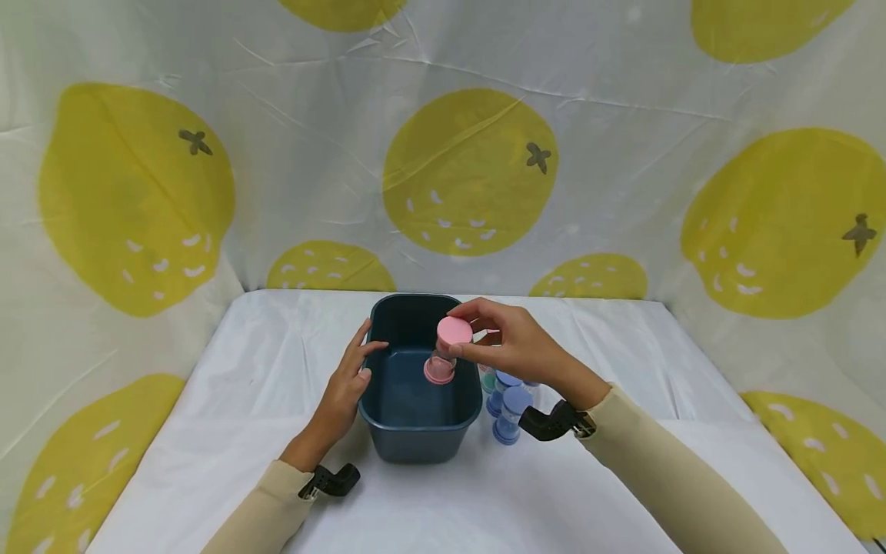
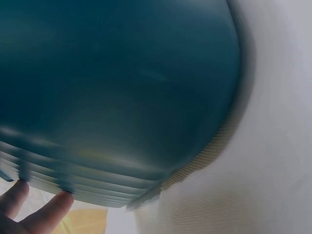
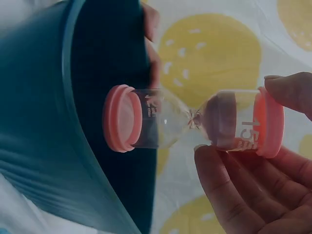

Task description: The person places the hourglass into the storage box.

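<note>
My right hand (image 1: pixel 515 342) grips a pink-capped sand timer (image 3: pixel 168 117) by its upper end, thumb on the cap and fingers around the side. The timer hangs tilted over the opening of a dark teal bin (image 1: pixel 415 445), its lower cap at the height of the bin's inside. A "15" is printed on the glass, with dark sand beside it. At the bin's left side, my left hand (image 1: pixel 346 381) rests against the rim with fingers spread. The left wrist view shows two fingertips (image 2: pixel 61 202) touching the bin's ribbed outer part.
Right of the bin stand several sand timers, including blue-capped ones (image 1: pixel 509 415) and a green-capped one (image 1: pixel 488 382), partly hidden by the right hand and bin. A white cloth (image 1: pixel 595 492) covers the table. Behind hangs a lemon-print curtain (image 1: pixel 623 85).
</note>
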`<state>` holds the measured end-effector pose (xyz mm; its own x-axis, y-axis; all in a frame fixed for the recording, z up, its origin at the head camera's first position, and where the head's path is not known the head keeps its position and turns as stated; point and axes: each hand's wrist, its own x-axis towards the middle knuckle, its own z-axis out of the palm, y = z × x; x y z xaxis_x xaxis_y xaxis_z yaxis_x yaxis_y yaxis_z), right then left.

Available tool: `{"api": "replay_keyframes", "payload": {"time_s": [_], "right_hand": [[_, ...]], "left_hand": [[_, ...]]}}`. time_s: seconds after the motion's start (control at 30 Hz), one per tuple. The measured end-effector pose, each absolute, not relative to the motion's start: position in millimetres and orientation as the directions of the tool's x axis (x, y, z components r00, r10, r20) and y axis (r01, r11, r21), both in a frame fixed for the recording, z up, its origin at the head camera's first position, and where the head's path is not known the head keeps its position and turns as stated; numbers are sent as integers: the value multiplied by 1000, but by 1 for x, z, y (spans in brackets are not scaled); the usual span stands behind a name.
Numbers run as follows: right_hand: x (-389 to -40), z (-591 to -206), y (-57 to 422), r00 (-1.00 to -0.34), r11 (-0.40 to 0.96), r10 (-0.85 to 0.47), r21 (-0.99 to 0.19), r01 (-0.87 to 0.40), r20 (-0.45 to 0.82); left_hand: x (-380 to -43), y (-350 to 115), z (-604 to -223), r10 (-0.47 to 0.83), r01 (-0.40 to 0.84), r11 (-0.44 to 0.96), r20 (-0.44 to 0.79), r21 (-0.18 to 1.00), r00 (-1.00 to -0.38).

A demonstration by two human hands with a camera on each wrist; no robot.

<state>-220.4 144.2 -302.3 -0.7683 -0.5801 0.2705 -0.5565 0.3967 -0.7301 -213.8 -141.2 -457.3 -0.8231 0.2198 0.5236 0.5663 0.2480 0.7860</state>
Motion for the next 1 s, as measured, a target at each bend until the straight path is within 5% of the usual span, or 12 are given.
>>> {"api": "replay_keyframes", "payload": {"time_s": [0.5, 1.0], "right_hand": [[-230, -339, 96, -669, 352, -719, -733, -582, 187], [-226, -364, 74, -634, 466, -773, -661, -588, 19]], "left_hand": [[-210, -140, -453, 222, 540, 248, 495, 804, -840], [-210, -140, -457, 209, 559, 253, 519, 790, -829]]}}
